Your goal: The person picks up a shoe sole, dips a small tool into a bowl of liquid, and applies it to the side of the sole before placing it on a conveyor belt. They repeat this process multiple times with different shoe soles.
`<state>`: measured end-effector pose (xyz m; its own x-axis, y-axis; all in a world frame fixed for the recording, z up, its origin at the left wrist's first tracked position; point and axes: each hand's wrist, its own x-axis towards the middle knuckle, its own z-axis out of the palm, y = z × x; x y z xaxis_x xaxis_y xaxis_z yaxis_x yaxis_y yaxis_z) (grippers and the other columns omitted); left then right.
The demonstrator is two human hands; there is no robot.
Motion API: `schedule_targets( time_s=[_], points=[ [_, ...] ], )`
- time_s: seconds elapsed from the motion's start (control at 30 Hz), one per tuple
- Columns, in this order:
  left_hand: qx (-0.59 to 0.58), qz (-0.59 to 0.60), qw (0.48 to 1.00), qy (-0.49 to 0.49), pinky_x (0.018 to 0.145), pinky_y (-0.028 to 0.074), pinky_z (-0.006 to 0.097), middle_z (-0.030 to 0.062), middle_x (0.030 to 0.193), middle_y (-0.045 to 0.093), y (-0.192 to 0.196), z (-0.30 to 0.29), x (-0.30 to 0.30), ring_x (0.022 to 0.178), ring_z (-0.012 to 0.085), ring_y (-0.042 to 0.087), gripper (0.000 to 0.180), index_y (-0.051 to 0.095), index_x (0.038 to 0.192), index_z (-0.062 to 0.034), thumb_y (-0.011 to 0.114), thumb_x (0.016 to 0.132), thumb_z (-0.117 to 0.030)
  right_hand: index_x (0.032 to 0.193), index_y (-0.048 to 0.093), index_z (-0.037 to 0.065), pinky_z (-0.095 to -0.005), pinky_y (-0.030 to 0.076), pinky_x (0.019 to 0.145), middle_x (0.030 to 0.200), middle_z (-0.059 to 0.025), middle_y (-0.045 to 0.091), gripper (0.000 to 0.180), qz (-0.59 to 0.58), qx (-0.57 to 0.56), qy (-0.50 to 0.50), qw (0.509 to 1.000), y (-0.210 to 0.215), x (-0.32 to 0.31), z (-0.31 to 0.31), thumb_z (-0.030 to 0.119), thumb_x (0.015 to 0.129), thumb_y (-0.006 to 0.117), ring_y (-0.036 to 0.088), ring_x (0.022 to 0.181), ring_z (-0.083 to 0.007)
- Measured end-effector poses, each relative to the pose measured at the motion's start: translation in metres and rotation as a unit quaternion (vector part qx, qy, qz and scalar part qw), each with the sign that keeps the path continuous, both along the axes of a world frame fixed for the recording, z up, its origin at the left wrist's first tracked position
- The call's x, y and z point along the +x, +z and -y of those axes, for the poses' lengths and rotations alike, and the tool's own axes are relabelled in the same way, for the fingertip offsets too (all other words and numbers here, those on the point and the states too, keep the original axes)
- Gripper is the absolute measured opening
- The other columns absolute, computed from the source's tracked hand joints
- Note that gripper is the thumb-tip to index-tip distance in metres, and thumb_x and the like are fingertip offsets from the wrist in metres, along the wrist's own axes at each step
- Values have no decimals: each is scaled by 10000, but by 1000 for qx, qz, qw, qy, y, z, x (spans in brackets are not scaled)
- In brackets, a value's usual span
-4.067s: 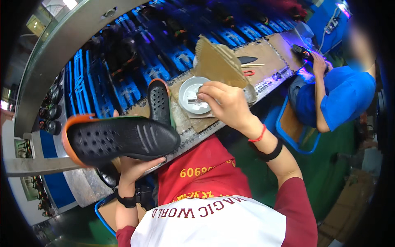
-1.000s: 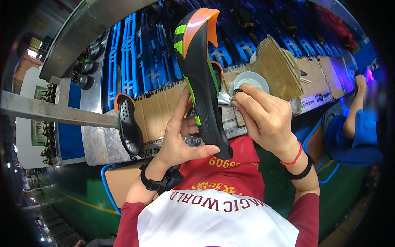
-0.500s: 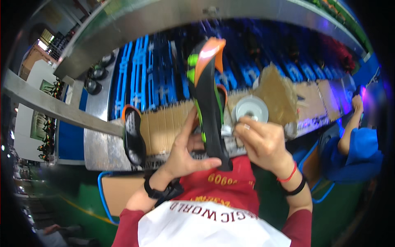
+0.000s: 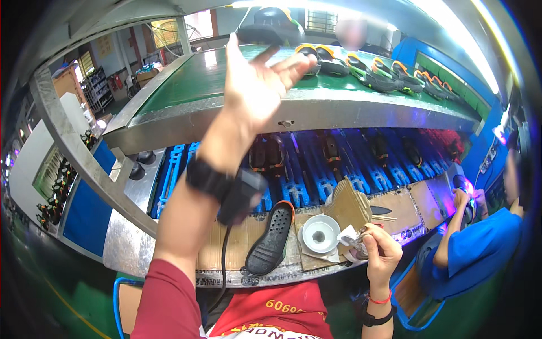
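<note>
My left hand [image 4: 257, 85] is stretched up over the green belt, its fingertips at the underside of a dark shoe sole [image 4: 270, 28]. That sole looks blurred and appears to be in the air; the grip is only partly visible. Down at the bench, my right hand [image 4: 383, 248] pinches a crumpled white scrap of tissue or cloth [image 4: 348, 235], right of a white bowl [image 4: 320, 233] with a dark round patch inside. Another black shoe sole [image 4: 271, 240], dotted with holes and orange at its tip, lies left of the bowl on the cardboard [image 4: 403, 200].
Several orange-and-black soles [image 4: 378, 73] line the green belt [image 4: 180, 85] behind its metal rail [image 4: 339, 113]. Blue racks [image 4: 293, 189] with soles run below. A bent cardboard piece [image 4: 351, 204] stands behind the bowl. A co-worker in blue [image 4: 480, 248] sits at the right.
My left hand has carried the sole up and away from in front of me to above the belt. My right hand has moved lower and right. The head view has tilted up.
</note>
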<state>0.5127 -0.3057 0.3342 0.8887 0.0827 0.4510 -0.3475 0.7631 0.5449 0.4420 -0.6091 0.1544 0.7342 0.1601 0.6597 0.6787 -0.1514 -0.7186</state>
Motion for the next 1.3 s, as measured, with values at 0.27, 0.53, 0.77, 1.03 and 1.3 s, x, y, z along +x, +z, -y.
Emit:
schedule_targets(
  time_s=[0.27, 0.53, 0.77, 1.03, 1.3],
  points=[
    [346, 27, 900, 263, 565, 370, 182, 60, 984, 550, -149, 20, -88, 628, 49, 439, 424, 457, 1256, -27, 614, 923, -236, 883, 647, -79, -252, 482, 655, 881, -148, 690, 91, -62, -47, 5, 997, -35, 5, 2, 3, 847, 662, 633, 736, -164],
    [573, -353, 704, 226, 712, 536, 301, 152, 1181, 478, -321, -2, -210, 811, 178, 625, 527, 440, 1250, 18, 705, 848, -197, 878, 654, -1, -329, 510, 613, 861, -133, 675, 72, -15, -238, 3, 971, -68, 23, -31, 28, 818, 681, 659, 702, -294],
    [289, -483, 827, -1, 765, 534, 274, 149, 1323, 502, -324, -12, -178, 973, 148, 632, 574, 388, 1367, 27, 600, 840, -49, 871, 656, 65, -363, 521, 579, 886, -76, 655, 71, 105, -383, -35, 917, -95, 36, -47, 102, 812, 664, 657, 674, -277],
    [-291, -407, 832, -239, 948, 471, 534, 289, 1375, 421, -320, 9, -181, 1203, 477, 471, 699, 332, 1431, -3, 455, 910, -454, 898, 664, 65, -372, 520, 583, 908, -83, 664, 92, 93, -430, -15, 898, -104, 44, -45, 98, 811, 664, 653, 674, -295],
    [117, -265, 953, -86, 1024, 422, 433, 198, 1323, 481, -281, 22, -182, 1219, 317, 508, 683, 351, 1410, -43, 659, 862, -309, 879, 650, 60, -358, 521, 583, 927, -88, 658, 96, 125, -404, -18, 906, -93, 44, -44, 88, 787, 660, 664, 702, -258]
  ],
)
